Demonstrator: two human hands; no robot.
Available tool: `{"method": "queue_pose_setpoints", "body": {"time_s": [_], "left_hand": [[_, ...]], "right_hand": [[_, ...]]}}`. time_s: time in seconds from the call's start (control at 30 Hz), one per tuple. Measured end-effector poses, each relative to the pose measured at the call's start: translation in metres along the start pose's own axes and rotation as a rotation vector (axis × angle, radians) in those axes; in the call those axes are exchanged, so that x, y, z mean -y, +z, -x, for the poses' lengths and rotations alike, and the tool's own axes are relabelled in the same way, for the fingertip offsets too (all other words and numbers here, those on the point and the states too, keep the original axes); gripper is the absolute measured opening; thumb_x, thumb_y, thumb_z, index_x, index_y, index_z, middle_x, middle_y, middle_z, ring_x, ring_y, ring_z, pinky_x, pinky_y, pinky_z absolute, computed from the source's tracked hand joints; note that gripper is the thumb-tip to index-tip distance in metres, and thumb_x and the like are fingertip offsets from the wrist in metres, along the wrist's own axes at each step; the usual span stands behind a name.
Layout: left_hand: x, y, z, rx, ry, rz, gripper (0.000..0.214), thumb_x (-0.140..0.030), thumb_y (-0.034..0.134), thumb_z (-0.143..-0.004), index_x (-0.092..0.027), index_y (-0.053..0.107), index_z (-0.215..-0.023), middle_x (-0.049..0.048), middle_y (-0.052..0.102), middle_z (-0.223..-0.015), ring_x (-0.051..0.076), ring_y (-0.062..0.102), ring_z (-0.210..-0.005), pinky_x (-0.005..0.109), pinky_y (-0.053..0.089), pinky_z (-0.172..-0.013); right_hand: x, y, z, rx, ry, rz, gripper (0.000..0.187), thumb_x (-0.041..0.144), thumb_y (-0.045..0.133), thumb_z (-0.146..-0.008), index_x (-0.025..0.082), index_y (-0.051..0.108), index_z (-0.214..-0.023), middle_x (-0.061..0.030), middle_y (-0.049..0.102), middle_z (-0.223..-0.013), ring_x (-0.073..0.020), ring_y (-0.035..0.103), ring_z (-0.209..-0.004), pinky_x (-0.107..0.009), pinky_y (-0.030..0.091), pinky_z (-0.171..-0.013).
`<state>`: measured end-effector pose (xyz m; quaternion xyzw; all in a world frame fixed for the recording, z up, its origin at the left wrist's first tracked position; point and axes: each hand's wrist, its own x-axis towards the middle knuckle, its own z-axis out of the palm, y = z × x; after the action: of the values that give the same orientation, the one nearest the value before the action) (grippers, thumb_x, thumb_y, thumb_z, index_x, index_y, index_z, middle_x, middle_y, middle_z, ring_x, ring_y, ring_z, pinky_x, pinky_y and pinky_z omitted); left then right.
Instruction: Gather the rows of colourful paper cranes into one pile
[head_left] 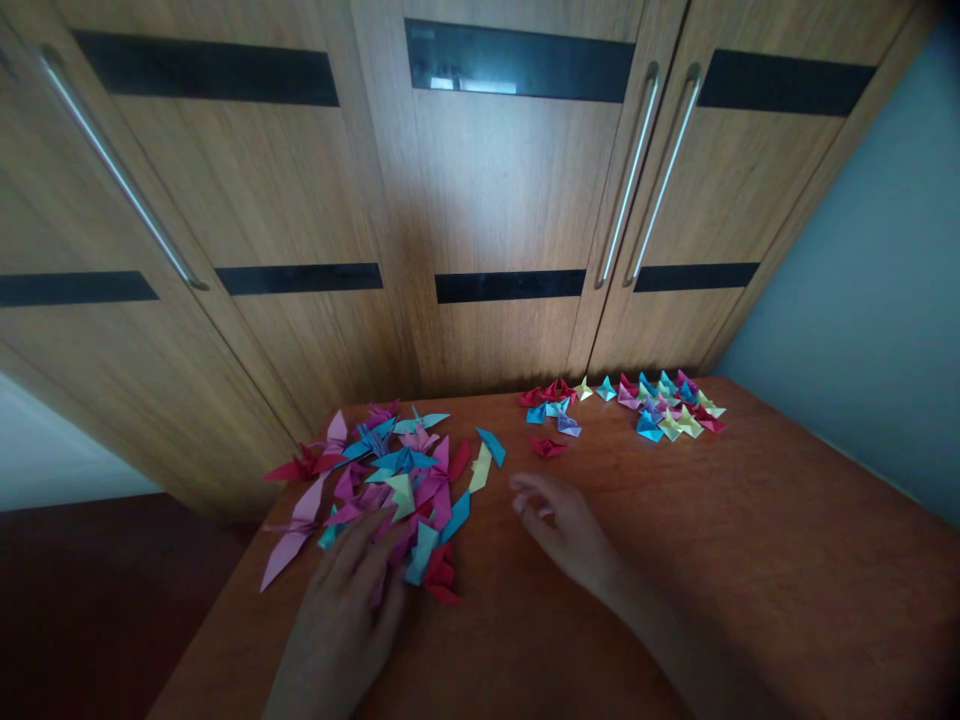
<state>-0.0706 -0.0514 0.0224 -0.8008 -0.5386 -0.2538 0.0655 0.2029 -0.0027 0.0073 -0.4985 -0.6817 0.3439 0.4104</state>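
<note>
A loose heap of folded coloured paper pieces point(390, 480), pink, blue, red and yellow-green, lies on the left part of a wooden table point(675, 560). My left hand point(345, 610) rests flat on the near edge of that heap, fingers stretched over pink and blue pieces. My right hand point(562, 530) hovers just right of the heap, fingers loosely spread, holding nothing. A single red folded piece point(547, 447) lies just beyond its fingertips. Further back sit two groups of small folded triangles, one point(555, 400) in the middle and a bigger one point(671, 405) to the right.
Wooden wardrobe doors point(487, 200) with long metal handles point(630, 170) and dark strips rise right behind the table. A pale blue wall point(877, 320) stands at the right. The table's left edge drops to dark floor point(97, 600).
</note>
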Motion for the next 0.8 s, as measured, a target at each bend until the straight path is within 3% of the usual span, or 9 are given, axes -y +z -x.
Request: {"method": "queue_pose_setpoints", "body": {"time_s": [0.13,0.27,0.43,0.57,0.8], "left_hand": [[-0.035,0.005,-0.028,0.050,0.006,0.096,0.041,-0.028,0.049,-0.087,-0.024,0.049,-0.127,0.0106,0.046,-0.137,0.028,0.046,-0.125,0.049,0.042,-0.100],[-0.072,0.023,-0.073,0.183,0.034,0.176,0.065,-0.037,0.058,-0.082,-0.026,0.032,-0.140,0.0105,0.031,-0.148,0.029,0.030,-0.136,0.050,0.035,-0.105],[-0.106,0.074,-0.147,0.271,0.071,0.137,0.104,-0.058,0.073,-0.061,-0.025,0.022,-0.144,0.0151,0.014,-0.154,0.038,0.012,-0.140,0.057,0.021,-0.109],[-0.112,0.116,-0.197,0.358,0.092,0.057,0.118,-0.064,0.077,-0.050,-0.024,0.018,-0.145,0.0164,0.006,-0.155,0.043,0.001,-0.140,0.063,0.016,-0.106],[-0.102,0.153,-0.238,0.531,0.062,0.057,0.127,-0.076,0.069,-0.045,-0.025,0.012,-0.146,0.0191,-0.002,-0.155,0.047,-0.006,-0.138,0.071,0.014,-0.100]], "right_hand": [[-0.044,-0.054,-0.023,-0.194,-0.002,0.170,0.033,0.039,0.049,-0.086,0.023,0.059,-0.113,-0.0080,0.064,-0.113,-0.0216,0.063,-0.097,-0.036,0.053,-0.080],[-0.083,-0.099,-0.063,-0.351,-0.021,0.426,0.040,0.042,0.046,-0.086,0.019,0.057,-0.117,-0.0104,0.062,-0.117,-0.0250,0.058,-0.107,-0.040,0.046,-0.092],[-0.102,-0.120,-0.128,-0.301,-0.020,0.760,0.050,0.042,0.044,-0.087,0.015,0.052,-0.127,-0.0141,0.049,-0.133,-0.0267,0.040,-0.126,-0.041,0.031,-0.105],[-0.108,-0.128,-0.172,-0.262,0.119,0.950,0.055,0.053,0.045,-0.084,0.021,0.053,-0.128,-0.0145,0.042,-0.139,-0.0339,0.029,-0.130,-0.054,0.026,-0.103],[-0.135,-0.150,-0.208,-0.125,0.302,0.968,0.061,0.065,0.044,-0.080,0.027,0.057,-0.125,-0.0152,0.044,-0.137,-0.0395,0.036,-0.124,-0.060,0.033,-0.091]]}}
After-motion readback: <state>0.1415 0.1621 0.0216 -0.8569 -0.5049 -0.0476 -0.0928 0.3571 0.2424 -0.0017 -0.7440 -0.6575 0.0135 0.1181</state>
